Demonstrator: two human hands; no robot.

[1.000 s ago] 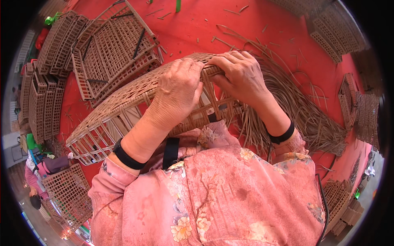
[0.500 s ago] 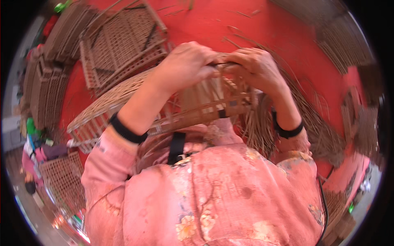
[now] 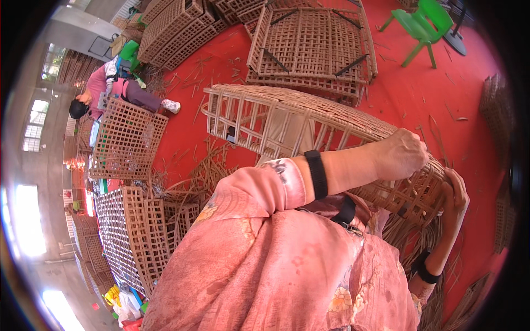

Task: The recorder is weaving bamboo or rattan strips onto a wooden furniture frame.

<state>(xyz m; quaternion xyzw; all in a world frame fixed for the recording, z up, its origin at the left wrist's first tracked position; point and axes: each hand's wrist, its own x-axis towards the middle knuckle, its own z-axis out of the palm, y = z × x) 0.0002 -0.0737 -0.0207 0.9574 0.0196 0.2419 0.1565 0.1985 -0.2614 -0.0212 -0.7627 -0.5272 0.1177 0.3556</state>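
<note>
A long woven rattan basket frame (image 3: 287, 118) lies across my lap, its near end at the right. My left hand (image 3: 403, 154) rests closed on the top edge of that near end, a black band on the wrist. My right hand (image 3: 455, 201) grips the same end from the right side, fingers curled over the weave. Loose rattan strips (image 3: 414, 234) hang below the frame beside my right forearm. My pink flowered sleeves fill the lower middle of the view.
Flat woven panels (image 3: 314, 44) lie on the red floor behind the frame, more stacks (image 3: 138, 237) stand at my left. Another person (image 3: 118, 91) sits at the far left behind a square basket (image 3: 127, 140). A green plastic chair (image 3: 425, 25) stands top right.
The view has swung left and tilted, so the frame now runs up and left. Both hands stay on the near end of the frame, which has shifted to the right of the picture.
</note>
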